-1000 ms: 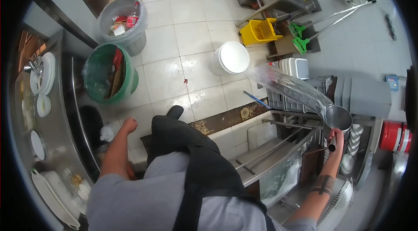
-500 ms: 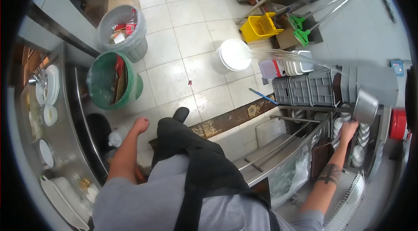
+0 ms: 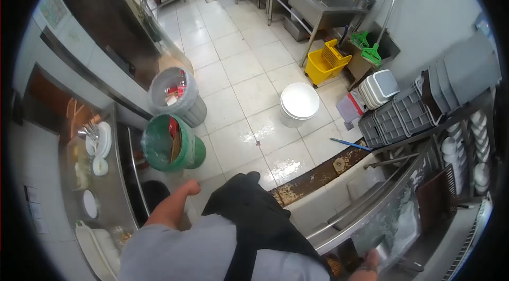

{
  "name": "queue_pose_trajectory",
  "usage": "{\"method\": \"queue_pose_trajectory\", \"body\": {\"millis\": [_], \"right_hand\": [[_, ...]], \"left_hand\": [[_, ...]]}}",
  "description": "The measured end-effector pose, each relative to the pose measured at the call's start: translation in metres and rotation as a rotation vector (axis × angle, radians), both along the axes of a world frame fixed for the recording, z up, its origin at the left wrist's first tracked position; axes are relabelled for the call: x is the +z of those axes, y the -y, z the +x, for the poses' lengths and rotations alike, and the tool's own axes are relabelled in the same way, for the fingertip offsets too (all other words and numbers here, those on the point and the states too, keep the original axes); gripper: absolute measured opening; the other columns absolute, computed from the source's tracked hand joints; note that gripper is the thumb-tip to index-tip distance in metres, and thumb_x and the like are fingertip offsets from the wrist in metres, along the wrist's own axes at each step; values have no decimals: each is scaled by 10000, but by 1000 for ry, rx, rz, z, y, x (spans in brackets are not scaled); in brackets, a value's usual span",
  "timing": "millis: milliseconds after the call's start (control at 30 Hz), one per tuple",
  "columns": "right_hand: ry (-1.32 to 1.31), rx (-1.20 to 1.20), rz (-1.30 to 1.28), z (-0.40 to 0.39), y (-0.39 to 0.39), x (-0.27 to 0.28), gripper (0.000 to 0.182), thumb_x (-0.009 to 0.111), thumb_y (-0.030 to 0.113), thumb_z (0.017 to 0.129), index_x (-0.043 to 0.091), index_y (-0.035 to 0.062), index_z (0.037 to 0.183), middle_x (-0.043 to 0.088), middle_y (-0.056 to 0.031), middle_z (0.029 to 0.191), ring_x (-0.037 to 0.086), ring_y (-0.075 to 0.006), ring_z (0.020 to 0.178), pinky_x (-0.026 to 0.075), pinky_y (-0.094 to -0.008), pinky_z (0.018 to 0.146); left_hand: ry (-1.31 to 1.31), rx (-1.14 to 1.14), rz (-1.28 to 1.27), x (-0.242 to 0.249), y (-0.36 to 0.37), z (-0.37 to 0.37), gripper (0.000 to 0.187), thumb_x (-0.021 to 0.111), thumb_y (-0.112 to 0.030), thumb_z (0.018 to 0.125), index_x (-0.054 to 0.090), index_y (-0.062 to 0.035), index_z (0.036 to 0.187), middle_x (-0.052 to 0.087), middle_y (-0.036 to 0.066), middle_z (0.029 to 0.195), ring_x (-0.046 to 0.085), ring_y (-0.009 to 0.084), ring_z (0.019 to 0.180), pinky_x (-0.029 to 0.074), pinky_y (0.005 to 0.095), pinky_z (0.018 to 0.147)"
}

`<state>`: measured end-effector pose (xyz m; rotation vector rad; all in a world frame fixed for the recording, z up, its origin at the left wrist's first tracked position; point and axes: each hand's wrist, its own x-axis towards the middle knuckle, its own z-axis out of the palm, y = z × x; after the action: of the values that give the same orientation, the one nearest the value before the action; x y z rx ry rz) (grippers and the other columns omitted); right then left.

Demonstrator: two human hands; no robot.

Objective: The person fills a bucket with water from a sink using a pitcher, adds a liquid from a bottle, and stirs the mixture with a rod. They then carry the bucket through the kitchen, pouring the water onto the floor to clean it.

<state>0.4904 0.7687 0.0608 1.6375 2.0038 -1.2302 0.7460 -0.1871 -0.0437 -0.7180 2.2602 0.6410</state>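
Observation:
My right hand (image 3: 371,260) is low at the sink (image 3: 339,236), its fingers closed on a metal container (image 3: 382,248), mostly hidden by the sink and hand. My left hand (image 3: 192,188) hangs at my side in a loose fist, with nothing visible in it. It is nearest to the green bin (image 3: 194,158), which holds red and brown waste. On the wet tile floor ahead stands a white bucket (image 3: 300,102), apart from both hands.
A grey bin (image 3: 195,112) with a plastic liner stands behind the green one. A yellow mop bucket (image 3: 322,69) and grey crates (image 3: 408,109) line the right. Dishes cover the steel counter (image 3: 117,175) at left. A blue stick (image 3: 350,144) lies near the floor drain (image 3: 339,164).
My right hand has swung the metal container down and back from above the crates to the sink. The water stream toward the white bucket is gone. The view has tilted up.

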Motion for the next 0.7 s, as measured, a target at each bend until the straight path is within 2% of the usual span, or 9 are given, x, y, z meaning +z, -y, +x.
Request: {"method": "queue_pose_trajectory", "body": {"millis": [33, 100, 133, 300, 333, 500, 567, 633, 700], "right_hand": [[2, -10, -25, -9, -3, -29, 104, 645, 66, 767, 583, 13, 703, 610, -120, 655, 596, -281, 550, 478, -424, 474], [-413, 123, -265, -10, 0, -62, 188, 598, 98, 844, 528, 41, 679, 565, -86, 627, 526, -205, 496, 442, -333, 436], [-420, 111, -275, -10, 8, -60, 188, 598, 98, 844, 528, 41, 679, 565, -86, 627, 526, -205, 496, 442, -333, 436], [-1059, -558, -937, 2, 40, -6, 281, 492, 134, 930, 454, 110, 652, 485, -32, 593, 475, -131, 497, 413, -230, 453], [-1126, -472, -815, 1, 41, 5, 314, 438, 139, 961, 402, 138, 649, 404, 8, 575, 427, -90, 501, 372, -189, 462], [-1306, -292, -879, -22, 66, 112, 267, 419, 78, 961, 401, 105, 696, 354, 10, 602, 344, -96, 480, 342, -234, 436], [-1317, -87, -863, -42, 67, 155, 240, 406, 93, 975, 406, 89, 735, 372, 3, 633, 345, -91, 487, 339, -223, 442], [-1247, 2, -1219, -69, 70, 209, 220, 410, 105, 982, 402, 76, 765, 389, -4, 654, 346, -89, 491, 351, -232, 450], [-1150, -55, -1219, -95, 113, 277, 200, 423, 99, 979, 422, 63, 782, 400, -6, 655, 369, -87, 495, 371, -248, 455]], "left_hand": [[23, -81, -2, 9, -4, -7, 298, 549, -179, 795, 723, 19, 935, 682, 265, 1014, 656, 419, 959, 507, 477, 880], [-9, -74, -18, 27, -9, -33, 300, 551, -185, 804, 720, 12, 955, 685, 255, 1022, 655, 414, 969, 507, 471, 887], [-49, -50, -5, 34, -13, -52, 303, 553, -191, 813, 717, 5, 975, 689, 244, 1031, 654, 408, 980, 507, 465, 894], [-243, -99, 65, 58, -40, -134, 303, 551, -207, 849, 698, -15, 1032, 687, 215, 1085, 641, 387, 1034, 502, 442, 921], [-281, -106, 102, 61, -45, -145, 300, 550, -212, 858, 693, -18, 1037, 687, 205, 1096, 636, 381, 1048, 501, 437, 926], [-303, -143, 212, 55, -54, -165, 300, 557, -193, 849, 689, -25, 1060, 682, 203, 1106, 629, 373, 1062, 499, 434, 930], [-287, -142, 224, 37, -50, -157, 302, 563, -186, 835, 692, -20, 1051, 681, 207, 1103, 630, 377, 1056, 499, 437, 929], [-294, -135, 225, 4, -32, -137, 306, 561, -180, 824, 697, -12, 1041, 679, 217, 1101, 631, 386, 1050, 499, 445, 925], [-326, -103, 192, -19, -12, -111, 292, 542, -170, 825, 712, 3, 988, 684, 241, 1060, 641, 403, 1016, 502, 464, 908]]}}
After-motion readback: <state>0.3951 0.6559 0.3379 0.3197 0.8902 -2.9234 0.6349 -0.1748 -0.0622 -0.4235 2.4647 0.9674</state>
